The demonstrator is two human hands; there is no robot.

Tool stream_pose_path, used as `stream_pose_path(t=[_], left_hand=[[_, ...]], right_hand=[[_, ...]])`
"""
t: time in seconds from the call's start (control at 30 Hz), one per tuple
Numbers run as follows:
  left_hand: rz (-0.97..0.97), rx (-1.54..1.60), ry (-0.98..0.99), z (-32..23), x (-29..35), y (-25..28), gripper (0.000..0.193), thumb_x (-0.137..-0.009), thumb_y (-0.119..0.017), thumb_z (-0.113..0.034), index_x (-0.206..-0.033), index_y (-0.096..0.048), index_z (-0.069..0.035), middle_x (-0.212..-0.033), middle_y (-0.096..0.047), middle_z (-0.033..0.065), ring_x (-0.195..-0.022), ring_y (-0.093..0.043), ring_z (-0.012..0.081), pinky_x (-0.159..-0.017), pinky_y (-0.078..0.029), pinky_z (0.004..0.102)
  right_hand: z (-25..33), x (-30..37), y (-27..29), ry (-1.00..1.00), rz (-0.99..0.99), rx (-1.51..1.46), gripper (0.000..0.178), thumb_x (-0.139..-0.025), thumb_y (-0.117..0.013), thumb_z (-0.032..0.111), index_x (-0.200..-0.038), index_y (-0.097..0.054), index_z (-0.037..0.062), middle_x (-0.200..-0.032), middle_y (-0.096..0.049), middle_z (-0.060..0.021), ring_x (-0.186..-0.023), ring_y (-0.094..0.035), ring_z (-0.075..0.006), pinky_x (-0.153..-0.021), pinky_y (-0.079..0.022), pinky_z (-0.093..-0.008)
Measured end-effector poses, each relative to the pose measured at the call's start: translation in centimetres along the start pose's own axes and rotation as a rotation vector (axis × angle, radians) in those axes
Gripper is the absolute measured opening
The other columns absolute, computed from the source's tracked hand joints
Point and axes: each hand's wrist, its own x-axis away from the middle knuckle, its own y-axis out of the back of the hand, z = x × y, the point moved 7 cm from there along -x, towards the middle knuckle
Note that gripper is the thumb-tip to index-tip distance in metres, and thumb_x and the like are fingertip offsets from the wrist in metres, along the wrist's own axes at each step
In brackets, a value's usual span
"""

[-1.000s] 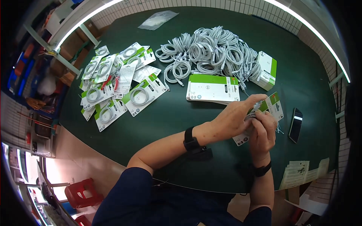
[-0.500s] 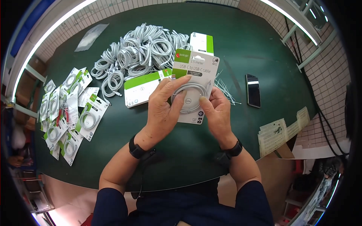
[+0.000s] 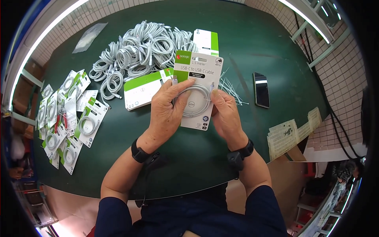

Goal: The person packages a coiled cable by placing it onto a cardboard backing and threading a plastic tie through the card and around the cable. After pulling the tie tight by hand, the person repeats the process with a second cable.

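Both my hands hold a white and green cardboard cable card [image 3: 205, 77] upright above the table, with a coiled light grey cable [image 3: 208, 96] lying against its front. My left hand [image 3: 167, 106] grips the left edge, its index finger and thumb resting across the coil beside one connector. On the right edge my right hand [image 3: 227, 114] pinches the card, the thumb by the cable's other connector [image 3: 212, 85]; its other fingers are mostly hidden behind the card. Just beyond lies a stack of blank-side cards [image 3: 138, 96].
A large heap of coiled grey cables [image 3: 138, 51] lies at the back. Finished-looking carded cables [image 3: 87, 124] are piled left, with red-handled pliers [image 3: 65, 119] among them. Another card stack [image 3: 203, 39], loose white ties [image 3: 233, 93], a phone [image 3: 261, 91] and a plastic bag [image 3: 90, 37] also lie there.
My right thumb has slid up from the coil's right side to the connector near the card's right edge. The left hand keeps its hold. The whole view has shifted slightly.
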Motion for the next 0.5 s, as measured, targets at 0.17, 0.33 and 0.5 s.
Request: stream_pose_path(t=[0.17, 0.33, 0.5], left_hand=[[0.010, -0.051, 0.003, 0.04, 0.22, -0.03, 0.034, -0.097, -0.070, 0.002, -0.129, -0.075, -0.007, -0.093, -0.063, 0.0098, -0.083, -0.063, 0.0203, -0.074, -0.052, 0.0321], [0.020, -0.089, 0.028, 0.20, 0.50, -0.48, 0.034, -0.097, -0.070, 0.003, -0.129, -0.075, -0.007, -0.092, -0.062, 0.0095, -0.080, -0.062, 0.0201, -0.072, -0.051, 0.0326], [0.009, -0.102, 0.012, -0.04, 0.84, -0.66, 0.034, -0.096, -0.071, 0.004, -0.128, -0.075, -0.007, -0.091, -0.062, 0.0097, -0.078, -0.063, 0.0207, -0.070, -0.052, 0.0325]], right_hand=[[0.02, -0.03, -0.23, -0.023, -0.027, -0.064, 0.039, -0.112, -0.058, 0.029, -0.128, -0.067, -0.0050, -0.115, -0.075, -0.0099, -0.099, -0.073, -0.0138, -0.087, -0.060, -0.0307], [0.00, -0.12, 0.29, 0.009, -0.024, 0.074, 0.034, -0.111, -0.061, 0.025, -0.126, -0.069, -0.0041, -0.111, -0.076, -0.0084, -0.095, -0.073, -0.0119, -0.083, -0.059, -0.0276], [0.33, -0.01, 0.15, 0.011, -0.049, 0.136, 0.031, -0.108, -0.065, 0.022, -0.126, -0.070, -0.0029, -0.110, -0.076, -0.0078, -0.095, -0.073, -0.0121, -0.085, -0.059, -0.0279]])
